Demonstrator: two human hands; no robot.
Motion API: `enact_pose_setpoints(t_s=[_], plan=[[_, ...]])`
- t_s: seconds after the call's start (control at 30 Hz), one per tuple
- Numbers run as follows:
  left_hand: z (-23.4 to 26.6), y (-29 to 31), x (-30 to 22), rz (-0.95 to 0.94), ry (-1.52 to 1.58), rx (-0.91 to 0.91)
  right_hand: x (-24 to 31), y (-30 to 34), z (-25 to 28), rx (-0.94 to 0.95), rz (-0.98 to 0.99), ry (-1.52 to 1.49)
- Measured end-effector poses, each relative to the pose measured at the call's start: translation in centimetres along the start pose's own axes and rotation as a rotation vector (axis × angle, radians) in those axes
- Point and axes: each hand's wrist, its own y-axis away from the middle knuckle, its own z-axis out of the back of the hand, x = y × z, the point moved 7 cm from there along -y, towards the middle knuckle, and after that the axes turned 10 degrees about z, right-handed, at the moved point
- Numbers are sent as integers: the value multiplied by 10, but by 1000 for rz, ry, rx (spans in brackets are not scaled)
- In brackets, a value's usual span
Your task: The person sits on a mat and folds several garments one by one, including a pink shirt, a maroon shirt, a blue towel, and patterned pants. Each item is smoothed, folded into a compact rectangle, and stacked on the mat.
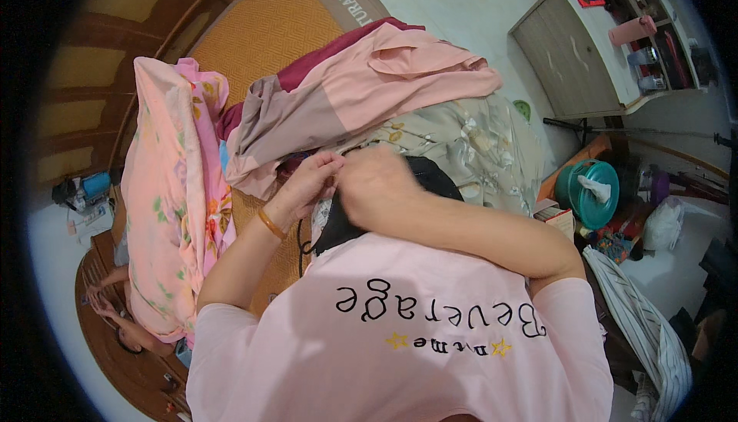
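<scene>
My left hand (309,178), with an orange-brown bangle on its wrist, has its thumb and finger pinched together just above my lap. Whatever lies in that pinch is too small or hidden to make out. Right beside it is my right hand (377,184), its fingers blurred by motion and turned away from view. Under both hands a black cloth (338,226) lies across my lap, and a thin black cord (301,249) hangs near it. Beyond the hands, a crumpled pink and mauve cloth (361,84) overlaps a pale green flowered cloth (492,141).
A pink flowered quilt (161,207) is heaped at left on a bed with a woven tan mat (265,22). At right stand a grey-white cabinet (573,53) and a teal bucket (588,195). A person's hands (100,299) show at lower left, possibly reflected.
</scene>
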Motion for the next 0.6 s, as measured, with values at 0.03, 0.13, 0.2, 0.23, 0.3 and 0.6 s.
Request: enact_pose_setpoints(t_s=[0.03,0.13,0.2,0.23,0.3,0.6], plan=[[1,4,-5,-38,-91,-95,-10,20,28,-231,-25,19],[-21,35,-38,-511,-452,-241,-60,87,60,-320,-307,-181],[-44,62,-49,-771,-720,-273,-91,136,49,-260,-656,-399],[-52,68,-52,-802,-760,-253,-96,156,43,-256,-728,-474],[-66,81,-58,-913,-870,-234,-103,191,27,-217,-914,-590],[-96,103,-58,-1035,-1104,-89,-40,153,63,-241,-301,-176]])
